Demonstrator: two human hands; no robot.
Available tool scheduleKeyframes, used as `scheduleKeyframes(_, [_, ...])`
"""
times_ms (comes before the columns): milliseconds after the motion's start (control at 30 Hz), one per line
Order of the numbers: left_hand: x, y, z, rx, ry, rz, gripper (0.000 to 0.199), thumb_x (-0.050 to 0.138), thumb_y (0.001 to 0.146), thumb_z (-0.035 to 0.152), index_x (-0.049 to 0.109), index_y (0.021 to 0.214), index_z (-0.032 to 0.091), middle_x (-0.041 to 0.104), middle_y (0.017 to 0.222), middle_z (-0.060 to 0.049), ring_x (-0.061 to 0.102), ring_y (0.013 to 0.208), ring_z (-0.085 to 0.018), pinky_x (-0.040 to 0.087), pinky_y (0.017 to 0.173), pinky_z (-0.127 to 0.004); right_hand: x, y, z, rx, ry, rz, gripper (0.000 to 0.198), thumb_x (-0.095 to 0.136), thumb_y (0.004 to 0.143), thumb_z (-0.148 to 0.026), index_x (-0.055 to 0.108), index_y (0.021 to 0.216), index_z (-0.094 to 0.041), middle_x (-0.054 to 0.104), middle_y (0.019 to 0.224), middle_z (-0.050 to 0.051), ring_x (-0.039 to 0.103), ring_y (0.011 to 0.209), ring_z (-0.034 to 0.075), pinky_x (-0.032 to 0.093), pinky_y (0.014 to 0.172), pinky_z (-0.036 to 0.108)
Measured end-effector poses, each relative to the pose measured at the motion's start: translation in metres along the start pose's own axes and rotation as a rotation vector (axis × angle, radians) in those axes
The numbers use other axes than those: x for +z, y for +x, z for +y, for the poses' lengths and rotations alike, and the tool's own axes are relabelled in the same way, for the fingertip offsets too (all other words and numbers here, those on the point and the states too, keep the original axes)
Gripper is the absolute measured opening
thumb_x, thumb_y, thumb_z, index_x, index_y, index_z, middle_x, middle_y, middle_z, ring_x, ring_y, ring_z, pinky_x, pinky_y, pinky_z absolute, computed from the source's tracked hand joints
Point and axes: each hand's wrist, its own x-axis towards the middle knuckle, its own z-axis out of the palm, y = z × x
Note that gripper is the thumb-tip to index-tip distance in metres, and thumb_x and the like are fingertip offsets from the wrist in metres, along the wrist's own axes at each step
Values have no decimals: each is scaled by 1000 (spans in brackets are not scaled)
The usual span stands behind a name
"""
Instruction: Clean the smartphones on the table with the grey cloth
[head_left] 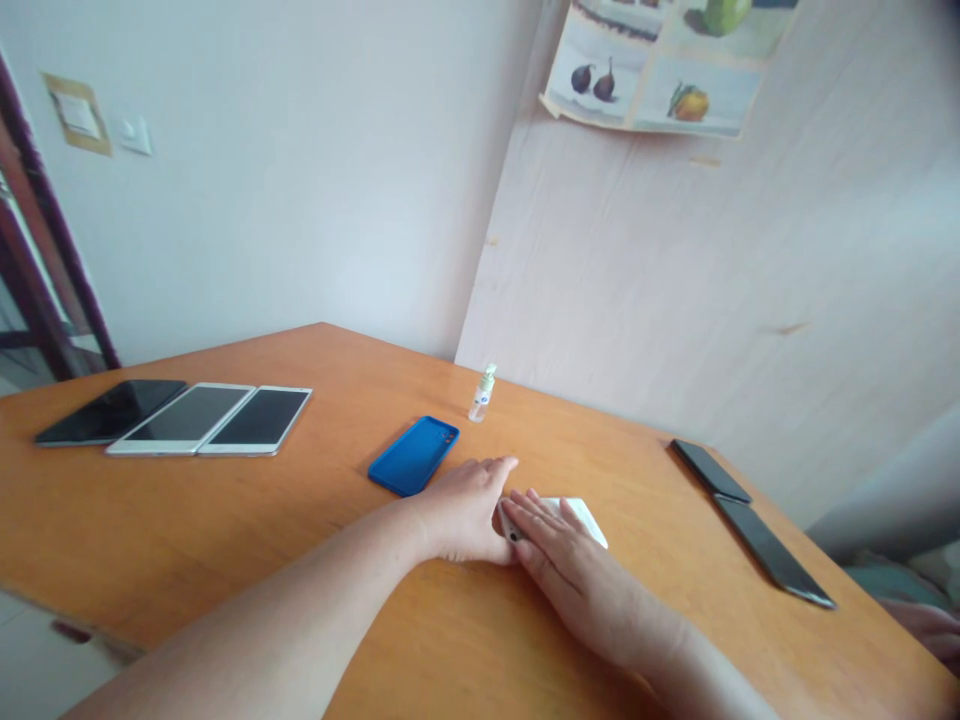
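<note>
Plainly, a white phone (pixel 591 519) lies flat on the surface (pixel 330 470) beneath the right hand (pixel 577 568).
The right fingers (pixel 544 525) stretch flat across it; the left hand (pixel 466 508) is spread wide at its left end, contact unclear, beside a blue case (pixel 415 456). The phone should be light, stiff, slick and easily cracked, so its side edges seem the safest hold.

left hand (pixel 469 510) curved; right hand (pixel 570 572) palm down, fingers extended
</note>
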Motion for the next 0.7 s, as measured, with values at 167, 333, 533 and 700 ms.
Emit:
scheduleKeyframes(167, [0, -1, 0, -19, -1, -3, 101, 73, 61, 51, 30, 146, 16, 57, 132, -15, 51, 124, -33, 43, 100, -37, 1, 7, 17, 175, -100, 10, 55, 23, 102, -46, 33, 150, -22, 32, 155, 6, 23, 145, 28, 14, 116, 60])
scheduleKeyframes(333, [0, 0, -1, -21, 6, -26, 104, 77, 59, 52, 33, 146, 15, 57, 130, -14, 48, 126, -34, 41, 101, -37, 0, -6, 55, 413, -197, 58, 55, 25, 101, -39, 41, 145, -11, 38, 151, 14, 29, 143, 30, 18, 113, 64])
scheduleKeyframes(533, [0, 1, -2, 2, -15, -14, 93, 75, 60, 52, 41, 139, 18, 60, 124, -12, 51, 121, -34, 42, 98, -39, -6, -15, 9, 75, -81, 6, 52, 29, 101, -40, 36, 149, -20, 36, 153, 10, 30, 143, 23, 14, 119, 52])
scheduleKeyframes(700, [0, 1, -3, 26, -6, 1, 85, 74, 63, 51, 45, 136, 18, 61, 123, -12, 52, 119, -33, 42, 97, -38, -9, -15, 0, 38, -106, -12, 52, 31, 101, -38, 36, 149, -19, 38, 152, 9, 32, 142, 23, 15, 119, 50])
